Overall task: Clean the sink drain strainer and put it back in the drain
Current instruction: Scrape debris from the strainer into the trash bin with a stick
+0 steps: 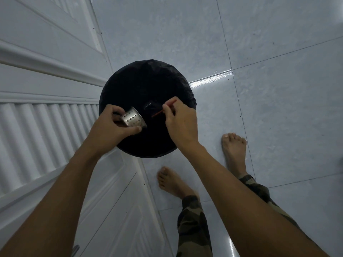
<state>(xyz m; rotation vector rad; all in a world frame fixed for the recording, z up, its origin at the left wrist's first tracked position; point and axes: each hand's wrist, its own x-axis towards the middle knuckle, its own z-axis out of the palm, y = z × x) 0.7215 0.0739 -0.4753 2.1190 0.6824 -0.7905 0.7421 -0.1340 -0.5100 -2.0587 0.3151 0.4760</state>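
Strainer emptying looked to be the step in hand. The perforated steel sink strainer (134, 120) was held on its side above a round trash bin (148, 71) lined with a black bag, with its wider end seemingly turned toward the other hand. The left hand (111, 125) had its grip clamped on the strainer, thumb under the rim and fingers over the closed end. The right hand (181, 119) had its grip pinched together on a thin red stick (157, 114), whose tip pointed at the strainer's mouth but stood just apart from it. To do this well, the mouth should probably tip further down over the middle of the bin so that loosened scraps fall into the bag and not on the glossy floor tiles (259, 89). The stick should work around the inside wall and poke through the holes with short, light strokes. Whether any residue remained inside could not be told. The 2 bare feet (174, 180) stood close to the bin, beside a white panelled door (46, 71).
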